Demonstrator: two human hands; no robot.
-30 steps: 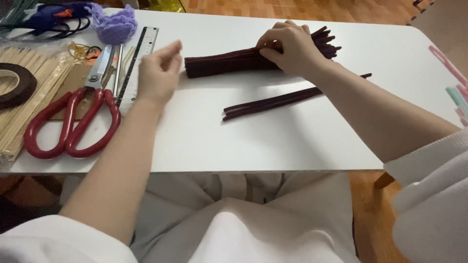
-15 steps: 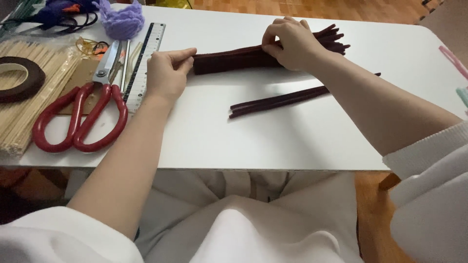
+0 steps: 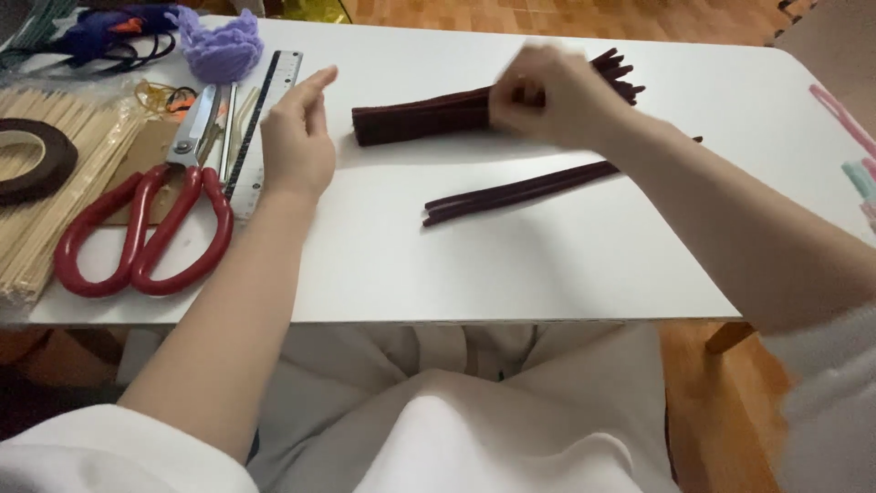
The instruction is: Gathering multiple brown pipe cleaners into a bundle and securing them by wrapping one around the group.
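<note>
Risk: the bundle of dark maroon stems (image 3: 429, 117) could splay or roll if the blurred right hand (image 3: 552, 100), closed around its far end at upper centre, slackens. Left hand (image 3: 297, 137) is open, empty, just left of the bundle's near end, not touching. A few loose stems (image 3: 520, 190) lie apart on the surface (image 3: 547, 265), centre frame.

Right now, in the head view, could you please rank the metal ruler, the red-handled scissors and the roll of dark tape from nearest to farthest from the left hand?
1. Metal ruler: just left of the left hand, at its edge.
2. Red-handled scissors: farther left, beyond the ruler.
3. Roll of dark tape: at the table's far left edge.
</note>
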